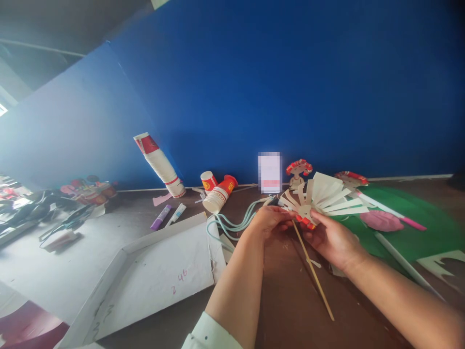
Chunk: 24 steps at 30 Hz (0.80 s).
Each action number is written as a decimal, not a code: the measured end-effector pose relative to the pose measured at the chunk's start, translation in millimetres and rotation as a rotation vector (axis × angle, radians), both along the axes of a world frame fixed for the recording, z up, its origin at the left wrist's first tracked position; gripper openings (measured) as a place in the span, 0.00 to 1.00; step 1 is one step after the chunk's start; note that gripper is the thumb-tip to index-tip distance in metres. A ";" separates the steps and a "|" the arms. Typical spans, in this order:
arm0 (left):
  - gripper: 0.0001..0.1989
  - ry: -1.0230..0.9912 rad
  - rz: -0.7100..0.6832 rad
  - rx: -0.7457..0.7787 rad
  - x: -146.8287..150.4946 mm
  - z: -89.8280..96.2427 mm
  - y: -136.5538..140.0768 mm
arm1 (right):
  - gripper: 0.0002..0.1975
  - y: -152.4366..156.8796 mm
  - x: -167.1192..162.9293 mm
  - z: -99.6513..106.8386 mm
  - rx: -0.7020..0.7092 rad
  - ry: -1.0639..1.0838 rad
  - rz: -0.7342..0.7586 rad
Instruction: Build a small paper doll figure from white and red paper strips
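A paper cup cut into a fan of white strips (329, 194) is between my two hands, with its round base showing and a bit of red beneath. My left hand (271, 220) pinches it at the left edge with closed fingers. My right hand (334, 237) grips it from the right, thumb on top near the base. A thin wooden stick (314, 271) slants down toward me from the left fingertips; whether it is held or joined to the cup is hidden. Just behind stands a paper figure (300, 173) with red curls.
Left of my arms lies a shallow white box lid (156, 276). Beyond it are a purple glue stick (161, 217), a leaning stack of paper cups (160, 165), fallen cups (220, 194) and pale green cable (236, 224). Green paper (428, 218), a pink piece (381, 220) and a marker (392, 210) lie right.
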State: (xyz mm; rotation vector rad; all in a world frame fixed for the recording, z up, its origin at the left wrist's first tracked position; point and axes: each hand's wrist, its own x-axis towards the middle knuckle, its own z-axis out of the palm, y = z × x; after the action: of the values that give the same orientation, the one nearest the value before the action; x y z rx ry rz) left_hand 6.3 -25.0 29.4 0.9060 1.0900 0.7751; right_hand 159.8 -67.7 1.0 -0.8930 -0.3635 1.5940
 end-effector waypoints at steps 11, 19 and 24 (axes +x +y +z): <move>0.05 -0.025 -0.009 -0.081 5.3 4.9 -2.8 | 0.07 -0.1 -0.9 -1.3 0.029 -0.004 0.010; 0.05 -0.095 -0.007 -0.115 3.4 2.4 -2.2 | 0.08 -1.7 -2.9 3.9 -0.018 0.008 -0.021; 0.03 -0.113 -0.059 -0.124 -0.7 1.5 1.3 | 0.08 0.6 -1.6 -0.2 -0.021 0.005 -0.011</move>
State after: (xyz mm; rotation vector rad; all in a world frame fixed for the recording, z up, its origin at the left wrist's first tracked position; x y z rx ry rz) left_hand 5.6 -23.6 30.9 0.7770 0.9965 0.6935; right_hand 158.2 -67.0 0.8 -0.9056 -0.3382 1.5925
